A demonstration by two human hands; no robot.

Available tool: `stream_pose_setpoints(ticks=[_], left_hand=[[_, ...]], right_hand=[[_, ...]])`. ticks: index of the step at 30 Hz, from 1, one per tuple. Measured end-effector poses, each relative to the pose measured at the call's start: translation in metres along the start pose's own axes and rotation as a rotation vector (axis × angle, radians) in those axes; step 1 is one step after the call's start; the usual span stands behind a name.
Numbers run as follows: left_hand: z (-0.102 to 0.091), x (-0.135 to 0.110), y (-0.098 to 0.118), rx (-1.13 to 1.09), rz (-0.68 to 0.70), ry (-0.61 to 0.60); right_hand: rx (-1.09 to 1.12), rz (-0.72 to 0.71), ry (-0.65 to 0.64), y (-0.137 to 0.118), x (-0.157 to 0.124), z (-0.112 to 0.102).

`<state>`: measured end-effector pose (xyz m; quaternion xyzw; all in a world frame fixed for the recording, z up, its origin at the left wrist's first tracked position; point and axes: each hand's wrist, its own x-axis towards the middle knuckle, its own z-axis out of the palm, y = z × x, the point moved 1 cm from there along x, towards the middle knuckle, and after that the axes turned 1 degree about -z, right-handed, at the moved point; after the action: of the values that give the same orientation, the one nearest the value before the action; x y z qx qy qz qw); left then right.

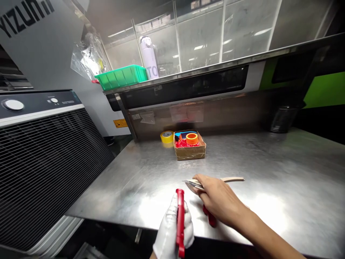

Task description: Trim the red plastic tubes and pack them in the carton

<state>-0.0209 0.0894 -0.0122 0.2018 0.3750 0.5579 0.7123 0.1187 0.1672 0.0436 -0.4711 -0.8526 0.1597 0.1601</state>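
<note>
My left hand [172, 230] wears a white glove and is closed around a red bar-shaped part [180, 219] held upright near the table's front edge. My bare right hand [215, 198] lies just to its right, fingers closed on a metal blade tool [192, 185] with a pale wooden handle [233, 179] that rests on the steel table [269, 169]. A second red piece [211, 217] shows under my right wrist.
A small cardboard box [190, 151] with red bits and an orange ring stands at mid-table, a yellow tape roll [167, 137] beside it. A grilled machine [45, 162] is on the left. A green basket [121, 76] and a white bottle [149, 57] sit on the shelf above.
</note>
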Motion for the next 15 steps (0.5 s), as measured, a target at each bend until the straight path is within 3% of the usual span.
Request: stream_pose_setpoints(ticks=[4,8,11,15], left_hand=[[-0.010,-0.024,0.008,-0.008,0.017,0.019],[-0.031,-0.056,0.015,-0.095,0.000,0.135],[-0.057,-0.079,0.020,-0.132,-0.019,0.270],[-0.108,-0.119,0.040,0.035,0.172,0.593]], right_hand=[[-0.114,0.017,-0.074,0.005,0.015,0.012],[-0.221,0.030,-0.070,0.002,0.020,0.024],[-0.279,0.051,-0.022,0.000,0.019,0.022],[-0.300,0.051,0.004,0.015,0.004,0.017]])
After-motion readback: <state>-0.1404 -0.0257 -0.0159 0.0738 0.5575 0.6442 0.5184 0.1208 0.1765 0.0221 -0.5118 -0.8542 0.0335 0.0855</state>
